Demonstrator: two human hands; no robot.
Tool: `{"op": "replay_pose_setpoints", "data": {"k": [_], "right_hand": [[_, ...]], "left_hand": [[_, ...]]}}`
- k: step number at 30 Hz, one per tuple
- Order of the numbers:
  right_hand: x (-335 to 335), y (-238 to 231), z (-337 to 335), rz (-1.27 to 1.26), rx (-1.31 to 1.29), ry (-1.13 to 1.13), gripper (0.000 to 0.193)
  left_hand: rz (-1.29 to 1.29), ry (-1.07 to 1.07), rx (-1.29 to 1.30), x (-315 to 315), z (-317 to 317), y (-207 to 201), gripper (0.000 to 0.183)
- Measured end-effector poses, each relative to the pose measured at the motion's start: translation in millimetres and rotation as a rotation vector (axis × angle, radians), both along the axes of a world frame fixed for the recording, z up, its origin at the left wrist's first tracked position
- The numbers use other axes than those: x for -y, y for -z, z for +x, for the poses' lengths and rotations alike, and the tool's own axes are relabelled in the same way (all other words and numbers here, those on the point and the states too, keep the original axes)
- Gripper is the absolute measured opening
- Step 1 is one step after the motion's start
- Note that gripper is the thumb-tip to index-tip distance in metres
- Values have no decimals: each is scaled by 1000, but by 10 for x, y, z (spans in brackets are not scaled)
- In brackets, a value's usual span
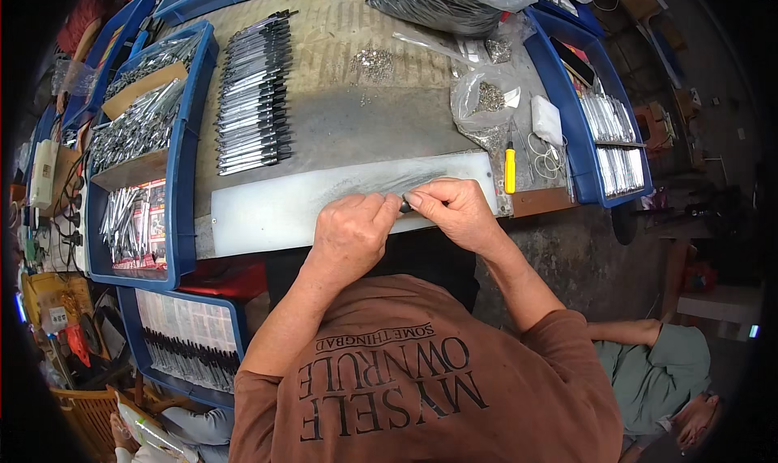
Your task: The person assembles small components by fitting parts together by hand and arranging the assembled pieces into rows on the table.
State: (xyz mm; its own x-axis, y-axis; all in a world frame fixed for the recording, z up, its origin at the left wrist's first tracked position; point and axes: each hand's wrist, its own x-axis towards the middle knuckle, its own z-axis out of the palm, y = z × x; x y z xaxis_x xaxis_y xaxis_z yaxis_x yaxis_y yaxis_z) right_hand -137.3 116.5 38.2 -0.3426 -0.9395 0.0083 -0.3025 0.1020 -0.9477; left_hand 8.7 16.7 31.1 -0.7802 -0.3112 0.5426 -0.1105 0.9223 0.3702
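Observation:
Over the near edge of a white board (pixel 267 212), my two hands meet in front of my body. My left hand (pixel 352 226) is closed, its thumb and fingertips pressed together. My right hand (pixel 455 210) pinches with thumb and forefinger. Between the fingertips shows a small dark rounded piece (pixel 406 207); the rest of it is hidden by the fingers. Dark smudges mark the board beyond my hands. To the far left of the board lies a long row of slim silver rods with black ends (pixel 255 98), side by side on the table.
Blue bins with metal rods stand at left (pixel 185 220) and right (pixel 620 189). A yellow-handled screwdriver (pixel 510 170) lies beside a clear bag of small metal parts (pixel 478 110). Loose small parts (pixel 373 64) and a large plastic bag (pixel 446 5) lie farther back. Other people sit behind on both sides.

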Motion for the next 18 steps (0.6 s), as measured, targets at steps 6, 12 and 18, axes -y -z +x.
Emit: {"op": "replay_pose_setpoints", "data": {"k": [6, 12, 18], "right_hand": [[0, 36, 28, 22, -49, 58, 21], [3, -4, 11, 64, -32, 25, 24], [34, 7, 44, 46, -210, 27, 24]], "left_hand": [[-11, 0, 18, -3, -3, 26, 14], [1, 5, 12, -6, 13, 49, 12], [-72, -2, 30, -3, -12, 83, 13]]}}
